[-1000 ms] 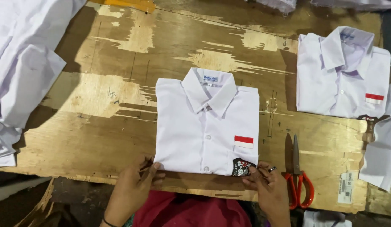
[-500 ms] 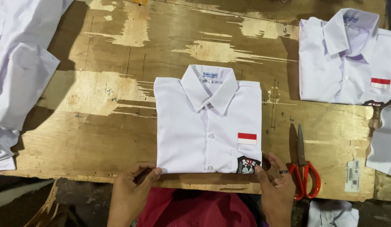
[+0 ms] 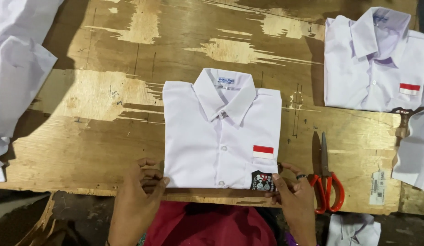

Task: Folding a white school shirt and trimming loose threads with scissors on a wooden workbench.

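folded white shirt (image 3: pixel 221 136) lies flat at frame centre on worn wooden bench (image 3: pixel 93 114). left hand (image 3: pixel 141 193) at shirt's lower left corner, fingers curled, touching hem. right hand (image 3: pixel 292 196) pinching lower right corner by dark badge. red-handled scissors (image 3: pixel 327 182) just right of it.

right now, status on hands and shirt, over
Left hand and right hand grip folded white shirt at bottom corners. Shirt flat on wooden table. Red scissors beside right hand.
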